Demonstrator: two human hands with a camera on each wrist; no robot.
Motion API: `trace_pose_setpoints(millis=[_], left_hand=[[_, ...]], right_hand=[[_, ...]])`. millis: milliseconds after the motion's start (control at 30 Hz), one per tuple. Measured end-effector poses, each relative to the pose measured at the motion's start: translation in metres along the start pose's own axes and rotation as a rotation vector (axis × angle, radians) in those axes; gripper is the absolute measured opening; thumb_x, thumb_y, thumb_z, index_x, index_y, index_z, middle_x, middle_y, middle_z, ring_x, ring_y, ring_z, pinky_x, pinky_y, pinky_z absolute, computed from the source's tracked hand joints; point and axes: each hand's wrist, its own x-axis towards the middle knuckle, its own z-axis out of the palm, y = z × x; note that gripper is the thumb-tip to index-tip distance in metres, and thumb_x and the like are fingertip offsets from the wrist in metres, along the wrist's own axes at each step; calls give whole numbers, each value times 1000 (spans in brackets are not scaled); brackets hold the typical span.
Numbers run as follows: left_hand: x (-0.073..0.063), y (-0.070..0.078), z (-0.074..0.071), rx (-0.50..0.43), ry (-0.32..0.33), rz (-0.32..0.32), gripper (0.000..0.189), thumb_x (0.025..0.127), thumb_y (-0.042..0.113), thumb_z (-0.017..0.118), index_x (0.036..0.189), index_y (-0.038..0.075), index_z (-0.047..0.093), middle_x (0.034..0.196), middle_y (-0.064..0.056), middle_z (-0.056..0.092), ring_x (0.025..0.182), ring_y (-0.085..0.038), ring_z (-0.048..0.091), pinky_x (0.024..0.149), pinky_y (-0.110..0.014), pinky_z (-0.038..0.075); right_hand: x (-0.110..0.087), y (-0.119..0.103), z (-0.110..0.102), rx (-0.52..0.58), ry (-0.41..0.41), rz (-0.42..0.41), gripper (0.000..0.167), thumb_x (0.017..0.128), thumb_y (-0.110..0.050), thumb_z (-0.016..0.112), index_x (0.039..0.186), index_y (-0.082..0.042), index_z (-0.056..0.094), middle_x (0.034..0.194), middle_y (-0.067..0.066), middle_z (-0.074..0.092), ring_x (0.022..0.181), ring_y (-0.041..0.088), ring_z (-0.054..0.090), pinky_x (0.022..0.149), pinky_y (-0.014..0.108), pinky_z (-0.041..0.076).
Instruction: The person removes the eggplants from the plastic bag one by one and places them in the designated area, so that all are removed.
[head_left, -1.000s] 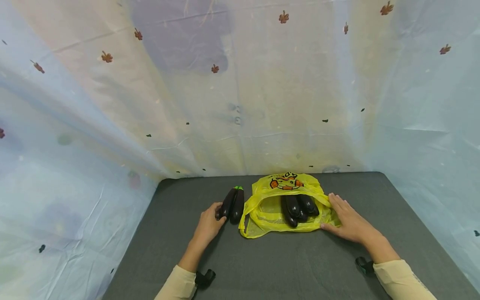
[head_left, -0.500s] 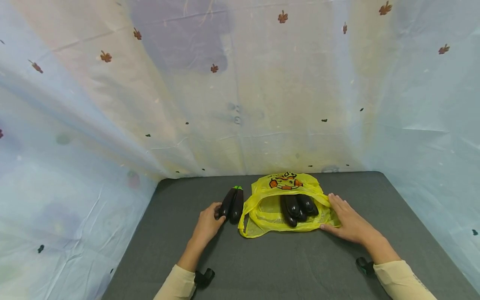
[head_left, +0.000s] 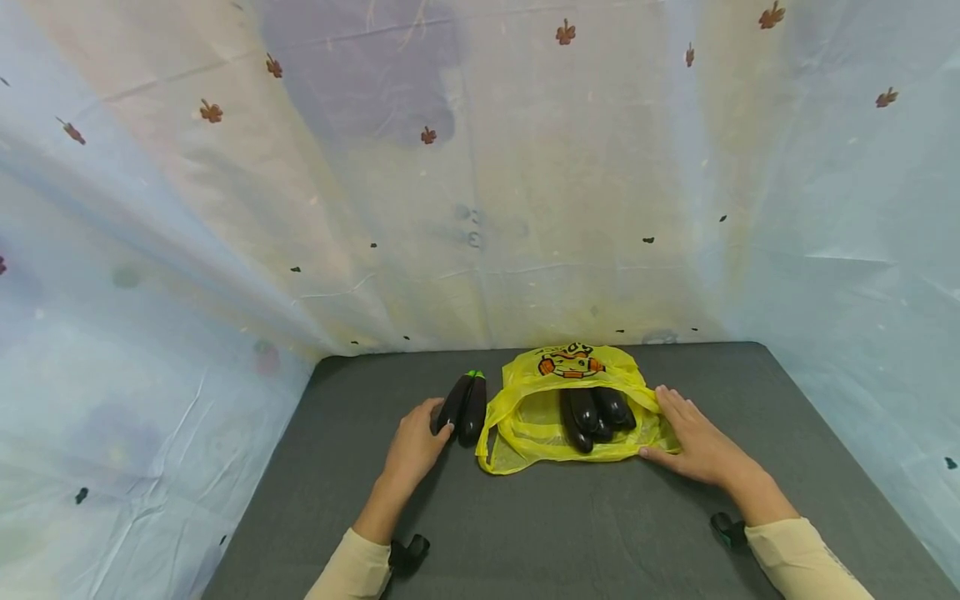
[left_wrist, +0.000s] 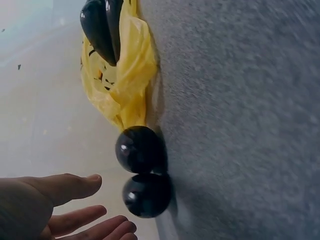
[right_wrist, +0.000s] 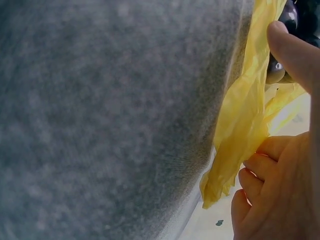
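My left hand (head_left: 412, 446) is at the near end of a dark eggplant (head_left: 453, 403), with fingers extended and thumb apart. In the left wrist view the fingers lie beside the round ends of this eggplant (left_wrist: 146, 195) and a second eggplant (left_wrist: 140, 149). Both lie side by side, green stem ends away from me. Right of them a yellow plastic bag (head_left: 517, 457) lies with its mouth facing me. Several eggplants (head_left: 584, 410) show inside it. My right hand (head_left: 701, 446) rests at the bag's right side, thumb at the lower rim and fingers spread along the outside.
Everything lies on a grey table (head_left: 570, 533). A pale patterned sheet (head_left: 480, 183) hangs behind it and along both sides. Black wrist mounts (head_left: 409, 556) sit on both forearms, low over the tabletop.
My left hand has shifted very slightly away from me along the left eggplant. The right hand, the bag and the eggplants stay where they were.
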Motion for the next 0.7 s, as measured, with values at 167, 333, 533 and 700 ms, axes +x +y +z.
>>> trace_pose_setpoints(millis=[167, 333, 533, 700], left_hand=[[0, 10, 1, 4, 7, 23, 51, 100, 19, 79, 146, 4, 63, 135, -22, 69, 121, -40, 68, 94, -58, 59], [-1, 17, 6, -28, -2, 51, 52, 102, 21, 78, 148, 4, 62, 137, -20, 68, 123, -37, 67, 96, -57, 59], [-4, 28, 11, -34, -3, 87, 52, 102, 23, 78, 148, 5, 63, 135, -20, 68, 121, -36, 68, 94, -56, 60], [-5, 37, 16, -31, -13, 112, 52, 101, 25, 79, 148, 6, 63, 134, -19, 69, 121, -36, 68, 93, -55, 60]], right_hand=[[0, 0, 0, 0, 0, 0, 113, 97, -60, 74, 170, 4, 16, 173, 33, 18, 159, 55, 18, 130, 63, 13], [1, 0, 1, 3, -2, 4, 114, 97, -61, 74, 170, 4, 16, 173, 33, 18, 159, 55, 18, 130, 64, 14], [2, -1, 1, 1, -3, 4, 114, 97, -61, 74, 170, 5, 16, 173, 33, 18, 158, 55, 18, 130, 64, 14], [2, -1, 0, -1, 1, -2, 113, 96, -60, 75, 169, 6, 18, 173, 34, 18, 158, 55, 18, 129, 66, 16]])
